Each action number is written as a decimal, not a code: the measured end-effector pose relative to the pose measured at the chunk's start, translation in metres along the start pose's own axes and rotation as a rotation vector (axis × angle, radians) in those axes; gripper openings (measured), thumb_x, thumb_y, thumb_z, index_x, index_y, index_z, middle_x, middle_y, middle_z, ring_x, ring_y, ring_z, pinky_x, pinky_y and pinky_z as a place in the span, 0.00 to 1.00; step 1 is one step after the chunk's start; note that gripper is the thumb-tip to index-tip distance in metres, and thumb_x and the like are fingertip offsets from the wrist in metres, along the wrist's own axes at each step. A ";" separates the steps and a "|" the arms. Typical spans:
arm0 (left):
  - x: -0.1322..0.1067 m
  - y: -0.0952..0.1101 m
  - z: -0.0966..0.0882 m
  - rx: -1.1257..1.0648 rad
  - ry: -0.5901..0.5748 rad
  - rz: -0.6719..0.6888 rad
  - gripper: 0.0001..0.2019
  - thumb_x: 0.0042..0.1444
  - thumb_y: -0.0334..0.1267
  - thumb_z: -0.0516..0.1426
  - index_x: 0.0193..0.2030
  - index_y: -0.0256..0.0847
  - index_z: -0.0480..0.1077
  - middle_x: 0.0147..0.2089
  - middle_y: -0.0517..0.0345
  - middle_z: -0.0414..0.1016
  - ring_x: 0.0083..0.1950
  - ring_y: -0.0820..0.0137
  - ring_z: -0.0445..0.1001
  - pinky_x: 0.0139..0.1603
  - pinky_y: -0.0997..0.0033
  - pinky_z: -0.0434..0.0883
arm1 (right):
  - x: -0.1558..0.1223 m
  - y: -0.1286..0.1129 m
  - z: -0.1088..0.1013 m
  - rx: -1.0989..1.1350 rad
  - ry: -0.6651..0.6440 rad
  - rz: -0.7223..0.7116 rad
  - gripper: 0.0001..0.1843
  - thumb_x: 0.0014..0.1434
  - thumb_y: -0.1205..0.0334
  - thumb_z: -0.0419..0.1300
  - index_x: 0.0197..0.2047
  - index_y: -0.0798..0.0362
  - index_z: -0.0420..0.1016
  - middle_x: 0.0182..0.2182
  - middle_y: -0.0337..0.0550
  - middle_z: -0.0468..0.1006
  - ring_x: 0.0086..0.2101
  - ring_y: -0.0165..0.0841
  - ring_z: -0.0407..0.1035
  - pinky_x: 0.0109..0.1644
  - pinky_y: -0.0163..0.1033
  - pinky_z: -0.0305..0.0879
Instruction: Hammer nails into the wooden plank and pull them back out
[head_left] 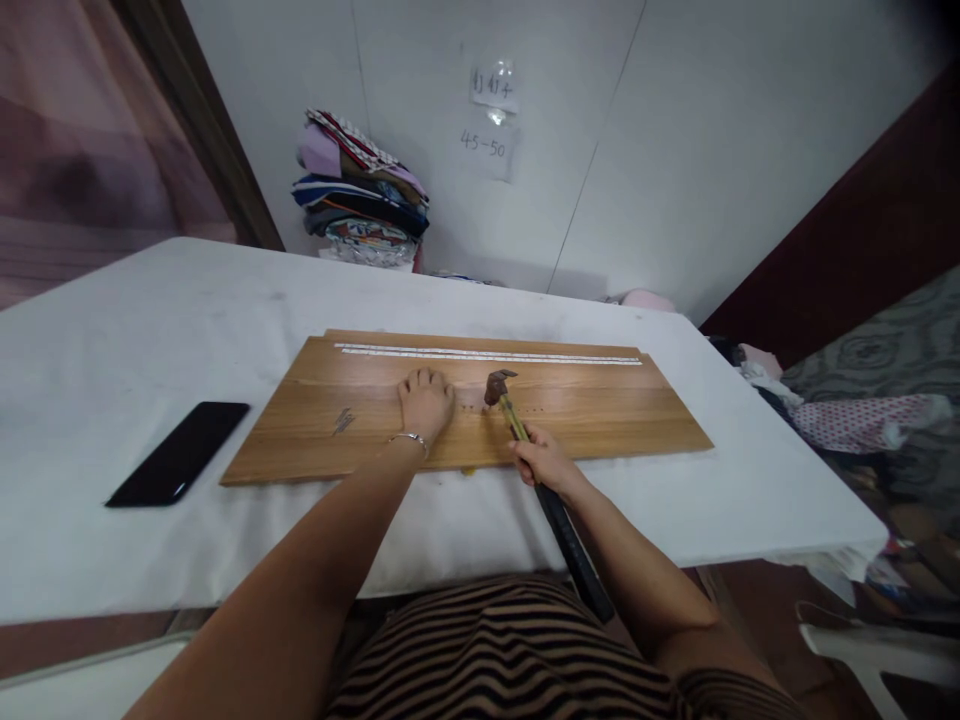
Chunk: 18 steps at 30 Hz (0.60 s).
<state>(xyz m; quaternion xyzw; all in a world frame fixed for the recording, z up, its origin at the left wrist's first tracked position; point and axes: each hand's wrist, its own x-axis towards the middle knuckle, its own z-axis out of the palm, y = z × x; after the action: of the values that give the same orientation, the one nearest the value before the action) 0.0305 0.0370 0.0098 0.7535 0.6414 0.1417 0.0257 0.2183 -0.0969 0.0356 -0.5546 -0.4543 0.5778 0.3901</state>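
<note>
A claw hammer [511, 405] is in my right hand [546, 462], whose fingers are wrapped round the handle partway along. Its rusty head is over the middle of a wooden board [615, 425], and the black grip slants back toward my body. From this view I cannot tell whether the head touches the wood. My left hand [426, 402] lies palm down on the board, left of the hammer, fingers slightly apart and holding nothing I can see. Small nails [534, 409] stand in a row by the hammer head. Several loose nails [343, 420] lie in a small pile farther left.
Two white paper measuring strips [487, 356] run along the board's far side. A black phone [180, 455] lies left of the board on the white-covered table [247, 300]. Folded clothes [364, 190] are stacked by the wall at the back. A white chair [885, 640] stands at lower right.
</note>
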 end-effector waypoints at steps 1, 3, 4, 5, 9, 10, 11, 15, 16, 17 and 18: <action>0.000 0.000 0.000 -0.004 0.000 -0.002 0.22 0.67 0.40 0.46 0.57 0.32 0.74 0.68 0.33 0.70 0.68 0.47 0.64 0.66 0.45 0.61 | 0.000 0.000 0.000 -0.004 -0.004 0.003 0.18 0.48 0.48 0.60 0.37 0.46 0.59 0.09 0.21 0.60 0.11 0.26 0.50 0.16 0.32 0.47; 0.000 0.000 -0.001 -0.014 0.003 -0.006 0.21 0.67 0.39 0.47 0.57 0.34 0.75 0.67 0.33 0.70 0.68 0.47 0.64 0.65 0.45 0.61 | 0.001 0.000 0.002 -0.019 -0.021 0.011 0.18 0.48 0.47 0.61 0.37 0.46 0.60 0.09 0.21 0.60 0.11 0.26 0.51 0.17 0.32 0.48; 0.000 0.000 -0.001 -0.017 0.006 -0.007 0.21 0.67 0.39 0.47 0.57 0.34 0.75 0.67 0.33 0.70 0.68 0.48 0.64 0.65 0.45 0.61 | 0.001 0.001 0.002 -0.027 -0.031 0.017 0.18 0.49 0.47 0.61 0.37 0.46 0.61 0.09 0.21 0.60 0.11 0.26 0.51 0.17 0.32 0.48; 0.000 0.000 -0.001 -0.018 0.008 -0.007 0.21 0.67 0.39 0.47 0.57 0.34 0.75 0.67 0.33 0.70 0.68 0.48 0.64 0.66 0.45 0.61 | 0.002 0.001 0.003 -0.034 -0.038 0.022 0.18 0.49 0.47 0.61 0.37 0.46 0.61 0.09 0.21 0.60 0.11 0.26 0.51 0.17 0.32 0.48; 0.000 0.000 0.001 -0.013 0.008 -0.002 0.22 0.67 0.40 0.46 0.57 0.33 0.74 0.67 0.34 0.70 0.68 0.48 0.64 0.67 0.46 0.60 | 0.001 0.001 0.004 -0.051 -0.037 0.031 0.18 0.49 0.47 0.60 0.37 0.47 0.61 0.09 0.22 0.61 0.11 0.25 0.51 0.17 0.32 0.46; 0.000 0.000 0.002 -0.011 0.007 -0.003 0.22 0.67 0.40 0.46 0.57 0.33 0.74 0.67 0.34 0.70 0.68 0.48 0.64 0.67 0.46 0.60 | 0.001 0.001 0.004 -0.050 -0.032 0.030 0.18 0.49 0.47 0.60 0.37 0.47 0.60 0.09 0.22 0.61 0.11 0.25 0.51 0.17 0.32 0.46; 0.000 0.000 0.002 -0.010 0.006 -0.006 0.22 0.67 0.40 0.46 0.57 0.33 0.74 0.67 0.34 0.70 0.68 0.48 0.64 0.67 0.46 0.60 | 0.001 0.000 0.004 -0.048 -0.026 0.027 0.18 0.49 0.47 0.59 0.37 0.47 0.60 0.09 0.22 0.61 0.11 0.25 0.51 0.17 0.32 0.47; 0.000 0.000 0.000 -0.013 0.006 -0.007 0.22 0.67 0.40 0.46 0.57 0.34 0.74 0.68 0.34 0.70 0.68 0.48 0.64 0.67 0.46 0.60 | 0.000 -0.001 0.002 -0.049 0.002 0.015 0.18 0.48 0.49 0.58 0.39 0.47 0.61 0.09 0.22 0.60 0.11 0.26 0.50 0.17 0.32 0.46; -0.001 0.000 0.000 -0.017 0.007 -0.004 0.22 0.67 0.40 0.46 0.58 0.34 0.74 0.67 0.34 0.70 0.68 0.48 0.64 0.66 0.45 0.60 | 0.000 -0.001 0.002 -0.052 0.011 0.015 0.18 0.48 0.49 0.58 0.39 0.47 0.61 0.09 0.22 0.60 0.11 0.26 0.50 0.17 0.32 0.46; -0.001 0.000 -0.001 -0.022 0.008 -0.002 0.22 0.67 0.40 0.46 0.58 0.35 0.75 0.67 0.34 0.70 0.68 0.47 0.64 0.66 0.45 0.60 | 0.000 -0.001 0.001 -0.054 0.019 0.019 0.17 0.48 0.50 0.58 0.39 0.47 0.61 0.09 0.22 0.60 0.11 0.26 0.50 0.17 0.32 0.47; -0.001 0.000 -0.001 -0.026 0.009 0.000 0.22 0.67 0.40 0.46 0.58 0.35 0.75 0.67 0.33 0.70 0.68 0.47 0.64 0.66 0.44 0.60 | 0.000 0.000 0.001 -0.056 0.024 0.023 0.17 0.48 0.50 0.58 0.39 0.47 0.61 0.09 0.22 0.60 0.11 0.26 0.51 0.17 0.32 0.47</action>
<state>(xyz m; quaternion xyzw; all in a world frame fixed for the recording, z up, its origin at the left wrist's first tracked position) 0.0302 0.0360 0.0106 0.7525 0.6396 0.1534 0.0325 0.2173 -0.0968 0.0356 -0.5773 -0.4592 0.5625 0.3734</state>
